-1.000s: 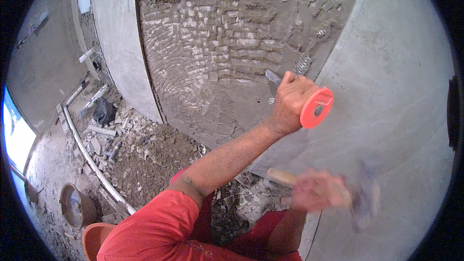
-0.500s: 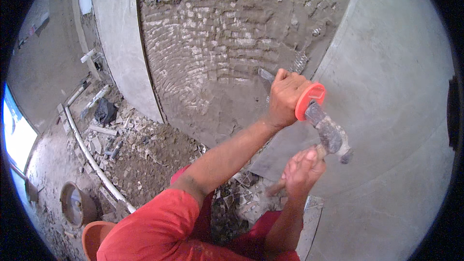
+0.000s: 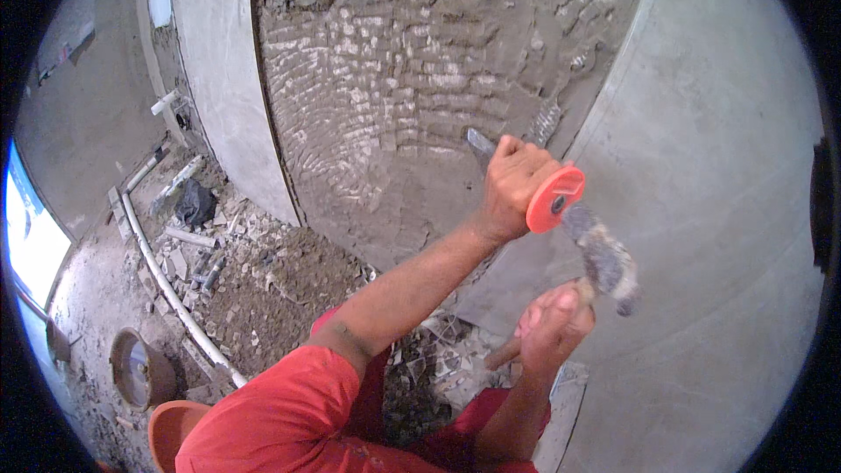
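Note:
My left hand [image 3: 519,188] is wrapped round a chisel with a flat orange hand guard [image 3: 555,200]. The chisel's grey blade [image 3: 478,141] sticks out beyond my fingers, over the rough mortar patch [image 3: 412,88] on the wall; whether its tip touches the mortar I cannot tell. My right hand [image 3: 554,320] grips the wooden handle of a hammer. The worn, mortar-smeared hammer head [image 3: 606,263] is just off the chisel's struck end, with a small gap between them.
Smooth grey panels flank the mortar, one on the right [image 3: 701,175] and a narrow one on the left [image 3: 223,70]. Broken tile and rubble [image 3: 280,289] cover the floor below. A white pipe [image 3: 162,285], a black bag [image 3: 194,203] and a bucket [image 3: 140,370] are at the left.
The hammer head has drawn slightly down and away from the chisel's end, with my right hand a little lower. The chisel has tilted slightly in my left hand.

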{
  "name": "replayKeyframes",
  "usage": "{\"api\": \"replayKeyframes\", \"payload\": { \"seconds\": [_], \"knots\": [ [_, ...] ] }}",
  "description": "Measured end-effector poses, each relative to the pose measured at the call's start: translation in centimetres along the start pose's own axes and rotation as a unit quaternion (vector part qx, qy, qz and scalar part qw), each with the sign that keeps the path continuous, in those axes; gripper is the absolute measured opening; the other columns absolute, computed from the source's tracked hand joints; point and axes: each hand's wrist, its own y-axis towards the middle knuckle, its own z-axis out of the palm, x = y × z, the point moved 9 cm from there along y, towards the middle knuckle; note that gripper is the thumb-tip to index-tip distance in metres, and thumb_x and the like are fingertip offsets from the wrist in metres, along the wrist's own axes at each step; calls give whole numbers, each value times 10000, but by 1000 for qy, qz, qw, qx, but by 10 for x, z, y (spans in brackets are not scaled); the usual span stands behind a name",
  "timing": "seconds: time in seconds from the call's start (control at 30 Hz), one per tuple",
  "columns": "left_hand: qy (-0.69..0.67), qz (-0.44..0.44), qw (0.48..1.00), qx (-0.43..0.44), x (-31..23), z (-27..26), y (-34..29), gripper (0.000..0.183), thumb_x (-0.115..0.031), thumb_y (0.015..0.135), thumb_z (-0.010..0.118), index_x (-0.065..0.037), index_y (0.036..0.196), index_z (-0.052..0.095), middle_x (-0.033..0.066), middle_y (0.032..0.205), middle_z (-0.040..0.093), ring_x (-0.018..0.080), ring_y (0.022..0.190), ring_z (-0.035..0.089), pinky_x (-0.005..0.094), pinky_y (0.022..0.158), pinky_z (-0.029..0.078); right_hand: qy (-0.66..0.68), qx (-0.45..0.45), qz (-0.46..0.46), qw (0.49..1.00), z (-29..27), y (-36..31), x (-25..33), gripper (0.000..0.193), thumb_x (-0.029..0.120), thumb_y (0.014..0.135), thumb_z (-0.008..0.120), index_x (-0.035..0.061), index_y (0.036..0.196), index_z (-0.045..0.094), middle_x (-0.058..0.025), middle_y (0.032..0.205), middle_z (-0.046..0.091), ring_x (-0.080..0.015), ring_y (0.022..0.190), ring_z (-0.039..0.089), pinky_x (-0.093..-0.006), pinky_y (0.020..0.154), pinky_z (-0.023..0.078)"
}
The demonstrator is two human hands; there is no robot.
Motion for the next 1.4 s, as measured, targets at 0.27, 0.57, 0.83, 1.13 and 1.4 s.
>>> {"api": "replayKeyframes", "payload": {
  "seconds": [0.27, 0.57, 0.83, 1.13, 1.4],
  "knots": [
    [-3, -8, 1000, -10, -5, 3, 8, 207, -83, 786, 788, -86, 737, 587, 32, 662, 493, 207, 600, 509, 374, 621, 350, 43, 5, -236, 971, -6, -10, 18, 255, 349, 1007, 535, 122, 942, 439, -12, 656, 482, -149, 410, 426, -279, 365, 391],
    [35, -12, 999, 12, 3, 3, 1, 199, -96, 802, 779, -93, 740, 590, 23, 665, 511, 209, 608, 527, 370, 634, 355, 271, 78, -183, 942, 10, -12, 66, 307, 350, 1016, 543, 122, 839, 436, 0, 626, 475, -145, 443, 438, -300, 420, 423],
    [36, -11, 999, 2, 7, 0, 3, 204, -64, 801, 775, -102, 735, 586, 21, 648, 493, 211, 597, 511, 371, 619, 334, -142, 44, -66, 987, 19, 10, 13, 514, 607, 1009, 461, 99, 940, 418, -30, 581, 446, -122, 386, 396, -286, 324, 380],
    [56, -27, 998, -2, 13, 1, 1, 187, -89, 806, 773, -94, 753, 594, 17, 658, 499, 203, 611, 524, 372, 616, 334, 28, 45, -80, 995, 34, 13, 5, 470, 515, 1032, 495, 108, 809, 421, 6, 544, 393, -113, 362, 373, -284, 330, 358],
    [80, 11, 994, 74, 21, -19, -24, 218, -113, 787, 805, -101, 750, 591, 4, 650, 481, 195, 607, 528, 353, 634, 380, 166, 64, -28, 984, 12, -6, -2, 504, 631, 1005, 452, 136, 939, 379, -10, 548, 403, -108, 347, 358, -278, 311, 376]
  ]
}}
